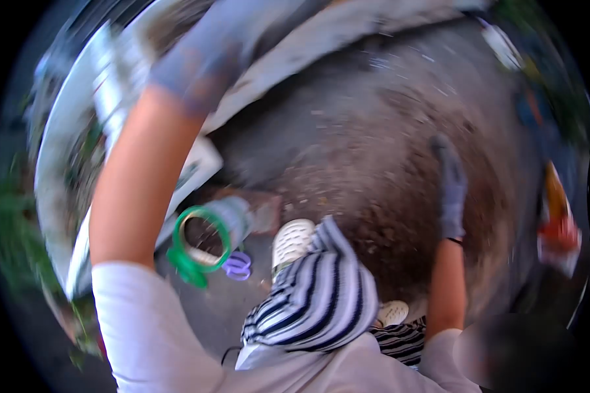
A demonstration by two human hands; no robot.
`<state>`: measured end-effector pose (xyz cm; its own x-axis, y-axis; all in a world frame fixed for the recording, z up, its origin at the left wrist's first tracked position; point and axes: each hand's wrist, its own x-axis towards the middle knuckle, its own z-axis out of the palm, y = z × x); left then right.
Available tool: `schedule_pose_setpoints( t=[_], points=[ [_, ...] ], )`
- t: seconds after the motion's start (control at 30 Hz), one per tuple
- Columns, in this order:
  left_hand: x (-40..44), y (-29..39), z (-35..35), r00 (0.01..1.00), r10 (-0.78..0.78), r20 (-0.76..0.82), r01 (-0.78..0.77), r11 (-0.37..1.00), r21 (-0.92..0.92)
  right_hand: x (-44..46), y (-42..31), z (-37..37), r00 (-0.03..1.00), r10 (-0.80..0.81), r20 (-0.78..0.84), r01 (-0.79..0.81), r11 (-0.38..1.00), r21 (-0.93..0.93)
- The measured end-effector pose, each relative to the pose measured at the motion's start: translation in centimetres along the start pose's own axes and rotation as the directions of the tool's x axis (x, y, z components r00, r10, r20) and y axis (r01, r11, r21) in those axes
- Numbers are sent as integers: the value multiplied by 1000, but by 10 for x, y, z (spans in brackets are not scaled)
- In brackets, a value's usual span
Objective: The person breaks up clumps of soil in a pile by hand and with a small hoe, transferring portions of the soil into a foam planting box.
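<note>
My left hand (236, 46), in a grey glove, is raised at the top of the view over the pale edge of a planter-like structure (308, 69). Its fingers are smeared and partly cut off by the frame, so any hold is hidden. On the right, my right hand (452, 187), also gloved in grey, reaches down over loose brown soil (387, 223) spread on the ground. Its fingers look stretched out, with nothing visible in them. Nearer my feet stands a clear container with a green rim (226, 239), dark soil inside, beside purple scissor-like handles (237, 266).
A reddish brick (265, 213) lies behind the container. A white box-like object (200, 160) sits left of it. An orange and red packet (558, 223) is at the far right. My pale clogs (292, 241) rest at the soil's near edge. Green plants (16, 229) line the left.
</note>
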<state>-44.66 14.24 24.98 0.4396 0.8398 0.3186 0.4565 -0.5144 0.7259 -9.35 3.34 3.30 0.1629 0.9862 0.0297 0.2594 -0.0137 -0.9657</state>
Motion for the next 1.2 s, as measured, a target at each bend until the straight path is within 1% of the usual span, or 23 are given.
schedule_pose_setpoints(
  t=[0.03,0.07,0.13,0.2,0.27,0.37,0.47,0.53,0.57,0.6,0.67,0.73,0.8,0.83,0.87,0.9,1.0,1.03,1.07,1.1,1.13,1.17,1.2],
  points=[
    [-2,15,29,995,49,81,-37,989,-141,-20,16,-7,995,47,-87,-35,990,134],
    [-13,5,78,999,-7,48,22,945,-325,-41,26,-16,980,92,-175,-42,962,271],
    [-30,-28,160,922,-166,350,310,857,-410,-89,27,-32,914,145,-379,-39,961,275],
    [-55,-45,224,732,-310,607,570,767,-294,-142,36,-54,798,199,-569,-119,977,175],
    [-86,-87,282,781,-328,531,338,937,82,-196,49,-64,656,248,-713,-234,965,120],
    [-120,-115,313,664,-560,495,482,827,289,-267,79,-52,302,455,-838,-416,853,314],
    [-171,-117,321,494,-633,597,550,759,349,-348,131,-21,70,619,-782,-533,686,495],
    [-181,-87,325,344,-639,688,661,685,305,-415,191,3,81,792,-605,-440,574,691],
    [-194,-92,330,316,-623,715,660,686,306,-404,189,24,101,784,-613,-631,526,570],
    [-208,-97,341,402,-605,687,660,712,240,-390,186,47,123,781,-612,-788,453,418],
    [-206,-92,347,453,-436,777,596,797,99,-329,154,79,-44,883,-468,-663,324,674],
    [-197,-75,360,385,-353,853,615,787,48,-261,114,80,-135,959,-249,-255,209,944],
    [-219,-100,395,372,-381,846,679,733,32,-227,100,84,180,973,-146,-93,164,982],
    [-207,-93,391,492,-126,862,382,921,-83,-218,93,84,331,938,-104,-25,119,993],
    [-194,-84,392,491,-119,863,376,923,-87,-211,86,80,407,909,-94,10,99,995],
    [-177,-73,398,424,-179,888,618,773,-139,-203,78,75,480,873,-84,41,73,996],
    [-145,-46,416,403,-186,896,855,427,-296,-181,58,56,577,744,-339,98,349,932],
    [-130,-38,420,469,-194,862,799,510,-319,-178,67,51,583,684,-439,97,478,873],
    [-116,-28,423,533,-193,824,734,588,-338,-183,71,42,583,678,-449,101,487,867],
    [-103,-13,426,369,-260,893,907,312,-284,-183,63,30,623,678,-391,50,464,885],
    [-97,-2,419,376,-249,893,903,314,-293,-184,56,19,661,673,-331,-2,442,897],
    [-93,8,412,323,-285,903,938,225,-264,-185,51,12,585,764,-273,-20,350,936],
    [-91,15,409,267,-313,911,962,135,-236,-192,50,9,590,754,-287,-14,365,931]
  ],
)
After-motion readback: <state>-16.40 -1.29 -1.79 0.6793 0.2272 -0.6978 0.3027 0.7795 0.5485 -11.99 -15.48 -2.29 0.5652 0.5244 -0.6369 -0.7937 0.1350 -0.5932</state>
